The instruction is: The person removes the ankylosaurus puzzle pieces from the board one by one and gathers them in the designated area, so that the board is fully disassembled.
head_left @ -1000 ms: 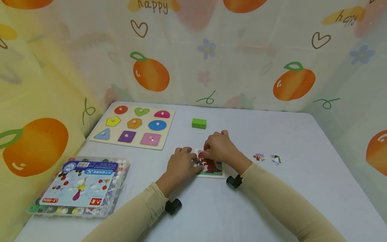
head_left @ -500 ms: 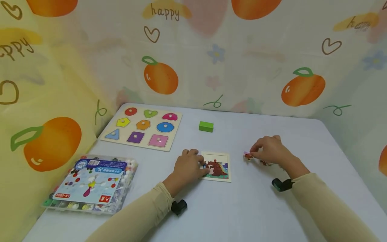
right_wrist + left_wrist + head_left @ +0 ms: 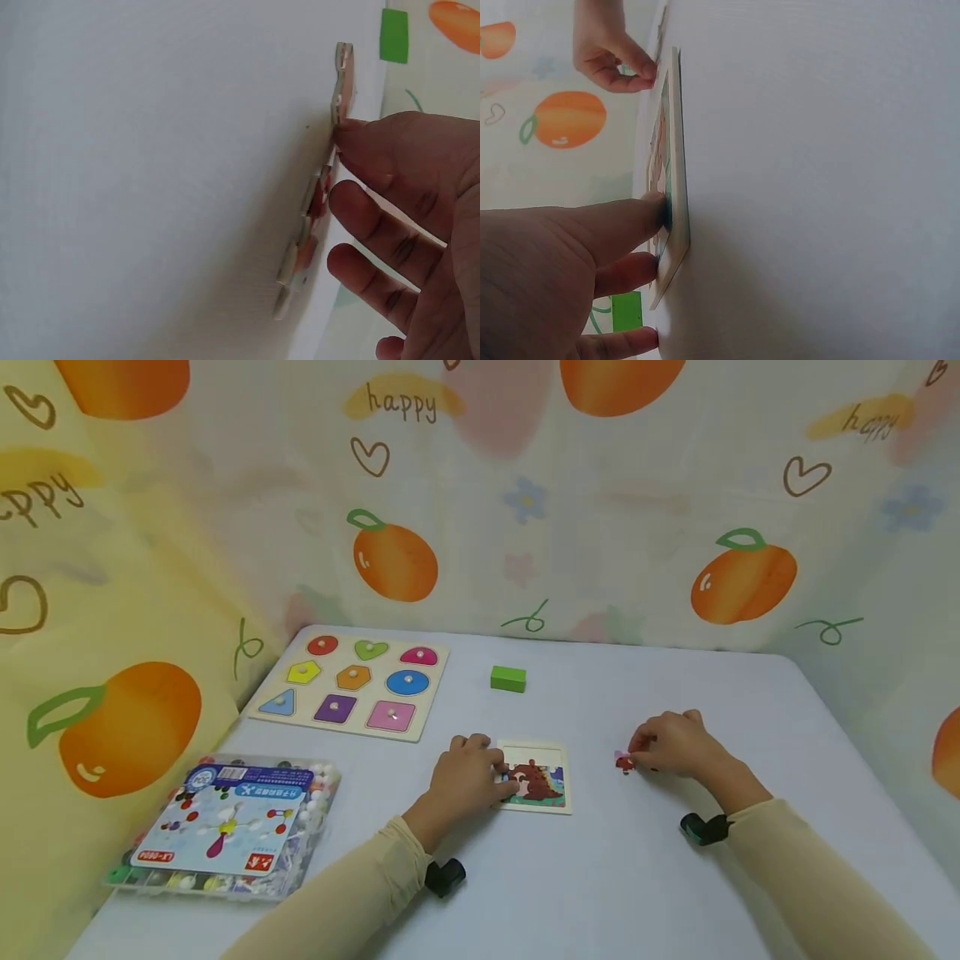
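A small jigsaw puzzle (image 3: 536, 781) in a pale square frame shows a brown dinosaur; bare backing shows along its far side. My left hand (image 3: 467, 781) rests at its left edge, the thumb (image 3: 649, 216) pressing on the picture and the other fingers at the frame and table, partly covering it. To the right, my right hand (image 3: 678, 745) pinches a pink and red jigsaw piece (image 3: 624, 762) between thumb and forefinger, low over the table. In the right wrist view, loose jigsaw pieces (image 3: 319, 195) lie beneath the curled fingers; the head view mostly hides them.
A green block (image 3: 508, 679) stands beyond the puzzle. At the back left lies a knobbed shape board (image 3: 423, 714). A clear box of molecule-model parts (image 3: 225, 827) sits at the near left. A fruit-print curtain (image 3: 465, 568) borders the table.
My right hand has lifted a pink jigsaw piece out of the frame and carried it right, beside the loose pieces. My left hand stays on the puzzle; the head view has shifted a little.
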{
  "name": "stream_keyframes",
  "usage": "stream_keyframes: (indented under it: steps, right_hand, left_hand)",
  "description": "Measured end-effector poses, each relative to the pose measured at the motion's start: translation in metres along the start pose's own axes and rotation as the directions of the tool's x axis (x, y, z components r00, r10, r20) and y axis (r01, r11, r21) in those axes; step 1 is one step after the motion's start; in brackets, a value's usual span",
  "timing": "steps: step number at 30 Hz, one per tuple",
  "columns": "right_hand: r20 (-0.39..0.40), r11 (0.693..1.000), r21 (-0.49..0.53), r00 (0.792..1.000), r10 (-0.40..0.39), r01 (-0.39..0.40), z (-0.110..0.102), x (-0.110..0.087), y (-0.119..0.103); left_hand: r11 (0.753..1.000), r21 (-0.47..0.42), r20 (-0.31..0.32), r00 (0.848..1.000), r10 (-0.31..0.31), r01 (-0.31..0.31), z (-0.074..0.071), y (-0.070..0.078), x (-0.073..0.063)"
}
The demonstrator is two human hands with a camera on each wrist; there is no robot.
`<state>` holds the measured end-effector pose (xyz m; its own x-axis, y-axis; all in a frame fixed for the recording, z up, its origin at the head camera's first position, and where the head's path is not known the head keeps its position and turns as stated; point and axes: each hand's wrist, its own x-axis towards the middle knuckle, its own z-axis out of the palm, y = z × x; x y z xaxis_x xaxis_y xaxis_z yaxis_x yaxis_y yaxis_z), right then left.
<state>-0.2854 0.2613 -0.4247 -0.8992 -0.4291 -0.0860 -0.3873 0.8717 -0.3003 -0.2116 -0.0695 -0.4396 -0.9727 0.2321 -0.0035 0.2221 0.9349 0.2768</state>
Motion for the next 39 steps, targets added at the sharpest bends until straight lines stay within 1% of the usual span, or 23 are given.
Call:
stream_keyframes:
  steps: [3,5,7,10,13,14,16,18,19,21,24,29,31,34,36,39]
  right_hand:
    - [-0.012,0.999,0.033,1.0,0.016,-0.015,-0.002,-0.004,-0.002]
    - [-0.036,0.998,0.057,0.999,0.015,-0.013,-0.003,-0.005,-0.011]
    - [-0.066,0.997,0.076,0.998,0.004,0.001,-0.002,-0.006,-0.026]
    - [-0.101,0.995,0.091,0.994,-0.042,0.052,0.005,-0.01,-0.053]
    - [-0.082,0.988,0.126,0.994,-0.075,0.085,0.015,-0.015,-0.076]
    - [-0.066,0.986,0.144,0.995,-0.072,0.081,0.019,-0.016,-0.081]
    - [-0.028,0.983,0.177,0.999,-0.04,0.045,0.027,-0.017,-0.089]
    - [-0.004,0.982,0.191,1.0,0.001,0.0,0.033,-0.016,-0.093]
    - [0.002,0.981,0.193,1.0,0.023,-0.023,0.035,-0.015,-0.095]
    - [0.0,0.982,0.185,0.999,0.044,-0.043,0.037,-0.013,-0.098]
    - [-0.008,0.983,0.18,0.999,0.045,-0.043,0.039,-0.011,-0.102]
    - [0.005,0.971,0.232,0.999,0.053,-0.053,0.043,-0.01,-0.105]
    - [0.003,0.964,0.261,0.999,0.044,-0.044,0.044,-0.009,-0.105]
    - [-0.017,0.958,0.288,1.0,0.013,-0.008,0.046,-0.006,-0.103]
    - [-0.038,0.957,0.289,0.999,-0.019,0.029,0.046,-0.004,-0.102]
    - [-0.074,0.96,0.263,0.994,-0.074,0.091,0.043,0.0,-0.101]
  left_hand:
    - [1.0,-0.011,0.01,1.0,0.007,-0.007,0.0,0.004,0.001]
    - [1.0,-0.006,0.019,1.0,0.007,-0.007,-0.001,0.005,0.002]
    - [1.0,0.007,0.034,0.999,0.007,-0.007,-0.004,0.005,0.003]
    - [1.0,0.017,0.04,0.999,0.003,-0.003,-0.007,0.006,0.003]
    - [1.0,0.022,0.024,0.999,0.021,-0.021,-0.005,0.01,0.002]
    - [0.999,0.014,0.016,0.999,0.036,-0.036,-0.003,0.011,0.001]
    - [0.997,-0.003,0.004,0.997,0.072,-0.072,0.001,0.013,0.0]
    - [0.994,-0.023,-0.015,0.994,0.108,-0.108,0.005,0.016,0.0]
    - [0.992,-0.031,-0.023,0.993,0.119,-0.12,0.006,0.016,0.0]
    - [0.99,-0.039,-0.042,0.991,0.131,-0.132,0.008,0.018,0.001]
    - [0.989,-0.049,-0.067,0.989,0.134,-0.137,0.011,0.019,0.003]
    - [0.988,-0.095,-0.08,0.99,0.115,-0.123,0.018,0.021,0.001]
    - [0.989,-0.095,-0.083,0.991,0.107,-0.114,0.02,0.022,0.0]
    - [0.991,-0.076,-0.093,0.99,0.102,-0.109,0.021,0.024,0.001]
    - [0.993,-0.062,-0.101,0.99,0.096,-0.103,0.02,0.025,0.003]
    - [0.994,-0.057,-0.102,0.991,0.087,-0.093,0.016,0.027,0.005]
